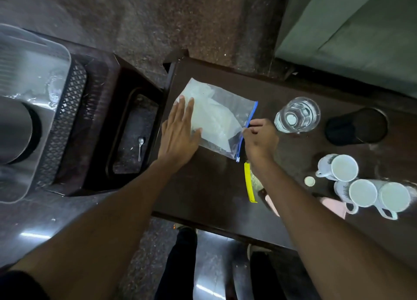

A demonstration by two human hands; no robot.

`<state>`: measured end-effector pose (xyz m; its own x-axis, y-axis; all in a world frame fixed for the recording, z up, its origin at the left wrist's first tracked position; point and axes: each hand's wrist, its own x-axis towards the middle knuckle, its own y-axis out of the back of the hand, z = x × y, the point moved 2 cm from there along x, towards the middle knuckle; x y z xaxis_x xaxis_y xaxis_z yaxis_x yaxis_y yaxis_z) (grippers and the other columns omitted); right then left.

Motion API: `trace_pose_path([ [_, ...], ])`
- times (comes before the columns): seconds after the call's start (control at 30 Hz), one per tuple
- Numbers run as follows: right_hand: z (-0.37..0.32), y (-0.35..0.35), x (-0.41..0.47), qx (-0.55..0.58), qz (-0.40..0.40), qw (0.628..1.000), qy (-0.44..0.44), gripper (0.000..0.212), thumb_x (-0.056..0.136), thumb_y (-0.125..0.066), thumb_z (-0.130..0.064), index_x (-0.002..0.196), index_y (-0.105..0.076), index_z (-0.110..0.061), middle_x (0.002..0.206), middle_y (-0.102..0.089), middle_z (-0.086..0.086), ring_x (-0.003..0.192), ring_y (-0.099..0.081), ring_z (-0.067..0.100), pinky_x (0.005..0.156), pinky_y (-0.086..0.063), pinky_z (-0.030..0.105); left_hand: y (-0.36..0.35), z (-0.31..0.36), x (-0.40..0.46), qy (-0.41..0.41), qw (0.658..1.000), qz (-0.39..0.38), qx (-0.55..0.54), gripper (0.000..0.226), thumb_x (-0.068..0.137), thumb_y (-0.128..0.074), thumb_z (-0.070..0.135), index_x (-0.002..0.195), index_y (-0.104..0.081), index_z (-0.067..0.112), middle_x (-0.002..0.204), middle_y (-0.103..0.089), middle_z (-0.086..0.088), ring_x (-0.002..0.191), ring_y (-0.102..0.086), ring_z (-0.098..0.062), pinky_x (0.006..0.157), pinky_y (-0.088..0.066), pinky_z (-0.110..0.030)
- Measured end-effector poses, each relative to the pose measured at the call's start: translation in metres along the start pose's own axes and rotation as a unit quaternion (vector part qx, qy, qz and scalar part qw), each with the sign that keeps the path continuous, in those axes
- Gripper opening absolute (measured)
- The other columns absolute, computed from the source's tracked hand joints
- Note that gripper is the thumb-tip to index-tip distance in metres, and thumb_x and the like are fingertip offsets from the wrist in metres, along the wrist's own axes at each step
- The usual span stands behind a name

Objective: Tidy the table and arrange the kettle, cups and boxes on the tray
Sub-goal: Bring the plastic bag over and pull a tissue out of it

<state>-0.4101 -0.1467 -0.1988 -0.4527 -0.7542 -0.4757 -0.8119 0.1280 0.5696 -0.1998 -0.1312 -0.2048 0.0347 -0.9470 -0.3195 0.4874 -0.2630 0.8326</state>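
Clear plastic is what you have under both hands: a zip bag with a blue seal strip [216,117], lying flat on the dark wooden table [203,187]. Your left hand [180,130] presses it down with fingers straight and spread, while your right hand [259,139] pinches the blue strip between thumb and fingertips, so I judge you are closing the seal.

By the look of things, the arranging has barely begun. The three white ceramic cups [365,187] sit grouped near the table's right edge, beside a clear drinking glass [297,114] and a round black holder [358,126]. The dark rectangular tray [121,110] lies on a lower stand to your left, holding only a small metal spoon [140,147] (nothing of the set is on it). The steel kettle [15,130] stands apart on the far left, under a clear plastic cover.

Left to do: finish the bag, clear the yellow strip [249,182], the small white cap [309,181] and the pink item [334,206], then carry kettle and cups to the tray. I see no boxes.
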Motion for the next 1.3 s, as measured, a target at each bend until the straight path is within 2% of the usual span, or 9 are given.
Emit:
trace_pose_path([
  [0.17,0.002,-0.003,0.009,0.045,-0.078,0.994,-0.06,0.016,0.087,-0.076,-0.016,0.101,-0.076,-0.008,0.091,-0.077,0.009,0.09,-0.076,0.028,0.088,-0.063,0.05,0.002,-0.004,0.001,-0.009,1.0,-0.012,-0.017,0.084,0.106,-0.056,0.032,0.173,-0.005,0.027,0.182,0.001,0.0,0.169,-0.001,-0.021,0.132,-0.019,-0.059],
  [0.33,-0.001,-0.003,0.009,0.014,-0.092,0.995,-0.024,0.011,0.085,-0.075,-0.018,0.086,-0.074,-0.007,0.083,-0.074,0.011,0.076,-0.066,0.024,0.084,-0.06,0.056,0.006,-0.012,0.002,-0.017,0.999,-0.007,-0.03,0.088,0.103,-0.061,0.02,0.173,-0.007,0.021,0.182,-0.001,-0.003,0.167,-0.013,-0.025,0.133,-0.024,-0.055],
  [0.57,-0.001,-0.001,0.001,0.202,-0.154,0.967,-0.031,0.016,0.071,-0.057,-0.012,0.068,-0.072,-0.015,0.078,-0.071,0.007,0.069,-0.065,0.026,0.072,-0.055,0.052,0.013,-0.017,0.007,-0.012,0.999,0.008,-0.048,0.095,0.094,-0.064,0.006,0.172,-0.011,0.013,0.181,-0.006,-0.006,0.165,-0.017,-0.028,0.13,-0.024,-0.044],
  [0.7,-0.003,-0.001,-0.003,0.129,-0.181,0.973,0.067,0.047,0.07,-0.043,0.004,0.064,-0.08,-0.025,0.118,-0.072,-0.018,0.118,-0.066,0.011,0.094,-0.055,0.037,0.013,-0.025,0.009,-0.012,0.999,0.001,-0.04,0.098,0.09,-0.066,0.002,0.172,-0.014,0.012,0.181,-0.008,-0.008,0.163,-0.022,-0.031,0.127,-0.03,-0.046],
  [0.8,-0.015,0.0,0.001,0.057,-0.165,0.975,0.139,0.051,0.075,-0.047,0.01,0.081,-0.082,-0.027,0.135,-0.062,-0.028,0.129,-0.061,0.006,0.086,-0.058,0.023,0.014,-0.022,0.015,-0.016,0.999,0.001,-0.04,0.097,0.089,-0.066,0.003,0.172,-0.016,0.013,0.18,-0.01,-0.008,0.162,-0.024,-0.033,0.126,-0.031,-0.049],
  [0.87,-0.019,-0.005,0.003,0.028,-0.173,0.971,0.16,0.044,0.078,-0.066,0.002,0.111,-0.078,-0.025,0.126,-0.065,-0.031,0.12,-0.068,0.017,0.08,-0.063,0.027,0.016,-0.023,0.018,-0.009,0.999,-0.001,-0.044,0.097,0.09,-0.069,0.006,0.171,-0.018,0.014,0.18,-0.013,-0.008,0.161,-0.027,-0.034,0.125,-0.032,-0.049],
  [0.97,-0.027,-0.014,0.006,-0.026,-0.193,0.966,0.168,0.066,0.085,-0.086,-0.027,0.145,-0.058,-0.022,0.135,-0.066,-0.008,0.124,-0.064,0.013,0.1,-0.055,0.03,0.024,-0.023,0.024,0.012,0.996,0.009,-0.085,0.097,0.085,-0.073,0.008,0.169,-0.024,0.011,0.175,-0.029,-0.011,0.157,-0.037,-0.034,0.125,-0.038,-0.051],
  [1.13,-0.039,-0.03,0.008,-0.095,-0.163,0.96,0.207,0.059,0.092,-0.076,-0.045,0.139,-0.059,-0.014,0.117,-0.064,-0.004,0.107,-0.056,0.01,0.095,-0.045,0.023,0.042,-0.022,0.032,0.061,0.978,0.053,-0.191,0.091,0.08,-0.073,-0.004,0.163,-0.038,0.007,0.158,-0.054,-0.009,0.133,-0.063,-0.017,0.095,-0.063,-0.041],
  [1.3,-0.049,-0.046,0.012,-0.056,-0.212,0.965,0.143,0.052,0.092,-0.078,-0.034,0.133,-0.064,-0.006,0.125,-0.068,0.004,0.116,-0.064,0.017,0.091,-0.047,0.014,0.05,-0.02,0.038,0.098,0.962,0.078,-0.242,0.081,0.08,-0.071,-0.007,0.156,-0.048,0.007,0.155,-0.058,-0.009,0.12,-0.07,-0.017,0.095,-0.063,-0.037],
])
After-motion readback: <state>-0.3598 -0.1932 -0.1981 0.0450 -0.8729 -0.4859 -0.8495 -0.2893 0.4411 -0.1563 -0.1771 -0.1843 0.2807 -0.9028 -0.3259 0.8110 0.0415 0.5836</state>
